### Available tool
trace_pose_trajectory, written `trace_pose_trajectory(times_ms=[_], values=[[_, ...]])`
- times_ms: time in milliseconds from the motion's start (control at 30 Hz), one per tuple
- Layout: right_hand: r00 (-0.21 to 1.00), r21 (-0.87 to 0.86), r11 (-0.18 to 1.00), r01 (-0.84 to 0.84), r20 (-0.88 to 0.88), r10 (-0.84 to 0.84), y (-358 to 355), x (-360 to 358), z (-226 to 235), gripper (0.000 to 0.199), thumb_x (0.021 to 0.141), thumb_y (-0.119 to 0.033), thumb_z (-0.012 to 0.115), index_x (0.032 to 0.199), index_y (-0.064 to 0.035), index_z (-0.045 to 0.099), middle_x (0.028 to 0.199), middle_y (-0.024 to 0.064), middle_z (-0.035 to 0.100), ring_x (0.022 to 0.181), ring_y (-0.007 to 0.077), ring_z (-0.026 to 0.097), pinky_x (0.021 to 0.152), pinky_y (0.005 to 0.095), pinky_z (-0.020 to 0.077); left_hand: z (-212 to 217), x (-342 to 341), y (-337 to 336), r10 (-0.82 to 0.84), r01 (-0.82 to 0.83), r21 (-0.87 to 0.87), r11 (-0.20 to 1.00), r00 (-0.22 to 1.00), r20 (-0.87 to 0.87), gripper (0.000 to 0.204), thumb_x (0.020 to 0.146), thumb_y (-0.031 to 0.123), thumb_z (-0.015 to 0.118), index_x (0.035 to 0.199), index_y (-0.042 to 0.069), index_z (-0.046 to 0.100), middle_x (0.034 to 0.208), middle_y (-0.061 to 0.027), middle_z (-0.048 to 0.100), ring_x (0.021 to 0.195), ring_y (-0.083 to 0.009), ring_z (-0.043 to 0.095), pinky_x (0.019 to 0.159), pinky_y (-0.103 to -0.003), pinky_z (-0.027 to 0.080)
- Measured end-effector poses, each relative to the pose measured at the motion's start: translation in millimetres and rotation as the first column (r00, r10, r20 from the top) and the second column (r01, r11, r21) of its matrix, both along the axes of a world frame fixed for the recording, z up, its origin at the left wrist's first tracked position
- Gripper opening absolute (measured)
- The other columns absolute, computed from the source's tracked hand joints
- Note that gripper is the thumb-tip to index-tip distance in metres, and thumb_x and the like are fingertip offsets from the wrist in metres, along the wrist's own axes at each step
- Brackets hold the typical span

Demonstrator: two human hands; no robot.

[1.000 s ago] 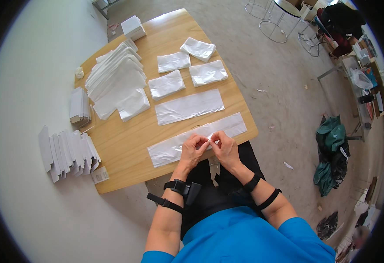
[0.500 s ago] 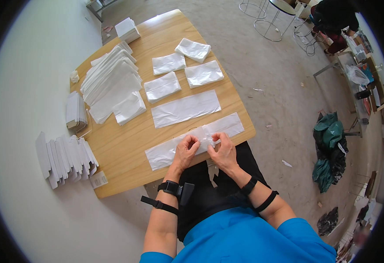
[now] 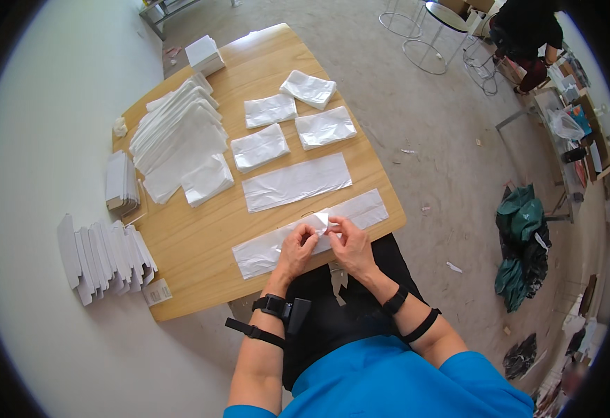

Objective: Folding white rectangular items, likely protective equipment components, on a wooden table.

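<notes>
A long folded white strip [image 3: 256, 258], thin and crinkled like plastic film or tissue, lies along the table's near edge. Over its middle, my left hand [image 3: 296, 251] is closed in a pinch on a small white piece [image 3: 323, 219] that stands up from the strip. My right hand [image 3: 350, 245] pinches the same piece from the other side, fingertips close to the left ones. Whether this piece is separate or part of the strip, I cannot tell. A thin brownish loop [image 3: 308, 214] shows just beyond the fingers. Past it lies a second flat white strip [image 3: 298, 182].
Several folded white bundles [image 3: 261, 148] lie farther back on the wooden table [image 3: 193, 258]. At left are a fanned white pile [image 3: 179, 136], a stack of white cards [image 3: 121, 180] and folded white cartons [image 3: 106, 258]. Another person [image 3: 528, 31] stands far right near a cluttered bench.
Both hands have come closer together, with fingertips meeting. The small white piece between them now stands up more visibly. The view has shifted slightly.
</notes>
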State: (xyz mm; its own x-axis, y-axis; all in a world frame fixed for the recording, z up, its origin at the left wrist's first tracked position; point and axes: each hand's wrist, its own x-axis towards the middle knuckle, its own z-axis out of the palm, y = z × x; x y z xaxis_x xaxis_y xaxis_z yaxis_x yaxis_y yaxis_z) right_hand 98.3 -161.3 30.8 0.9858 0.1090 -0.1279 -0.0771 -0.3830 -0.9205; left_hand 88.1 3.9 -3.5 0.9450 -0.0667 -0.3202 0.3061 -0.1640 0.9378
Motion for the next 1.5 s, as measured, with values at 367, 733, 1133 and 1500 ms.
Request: trace_pose_trajectory(times_ms=[367, 733, 1133, 1500], values=[[0.982, 0.125, 0.985, 0.12, -0.16, -0.1, -10, 2, 5, 0.05, 0.085, 0.002, 0.045, 0.135, 0.005, 0.039, 0.111, 0.0189, 0.067, 0.07, 0.0164, 0.065, 0.064, 0.0287, 0.0519, -1, 3, 1, -0.001, -0.004, -0.128, 0.992, 0.999, -0.038, 0.014, 0.09, 0.017, 0.059, 0.087, 0.003, 0.055, 0.073, 0.0051, 0.049, 0.069, -0.005, 0.044, 0.061, -0.022, 0.039], [0.983, 0.021, 0.997, 0.07, -0.174, -0.065, 7, 11, -42, 0.053, 0.084, 0.008, 0.038, 0.137, 0.0046, 0.035, 0.109, 0.0211, 0.066, 0.089, 0.0203, 0.069, 0.08, 0.0297, 0.0548, 13, -28, 27, 0.33, -0.306, -0.468, 0.829, 0.944, -0.032, 0.01, 0.092, 0.017, 0.057, 0.096, 0.007, 0.059, 0.092, 0.0004, 0.061, 0.087, -0.0092, 0.056, 0.079, -0.025, 0.046], [0.988, 0.089, 0.989, 0.116, -0.115, -0.105, -3, 12, -28, 0.037, 0.086, -0.004, 0.051, 0.122, 0.0036, 0.051, 0.1, 0.0191, 0.068, 0.087, 0.0237, 0.07, 0.077, 0.0338, 0.0545, 2, -140, 149, 0.927, -0.965, 0.123, 0.231, 0.257, 0.272, 0.021, 0.093, 0.018, 0.056, 0.109, 0.005, 0.055, 0.097, -0.0037, 0.06, 0.086, -0.0159, 0.055, 0.08, -0.029, 0.045], [0.925, -0.499, 0.779, 0.38, 0.228, -0.305, -68, 44, -26, 0.02, 0.076, -0.017, 0.069, 0.088, -0.0029, 0.06, 0.079, 0.011, 0.061, 0.078, 0.03, 0.061, 0.072, 0.0407, 0.0482, 41, -12, -32, -0.063, -0.157, 0.486, 0.86, 0.912, 0.406, 0.024, 0.083, 0.007, 0.065, 0.107, 0.009, 0.062, 0.093, -0.0102, 0.058, 0.083, -0.028, 0.061, 0.07, -0.037, 0.051]])
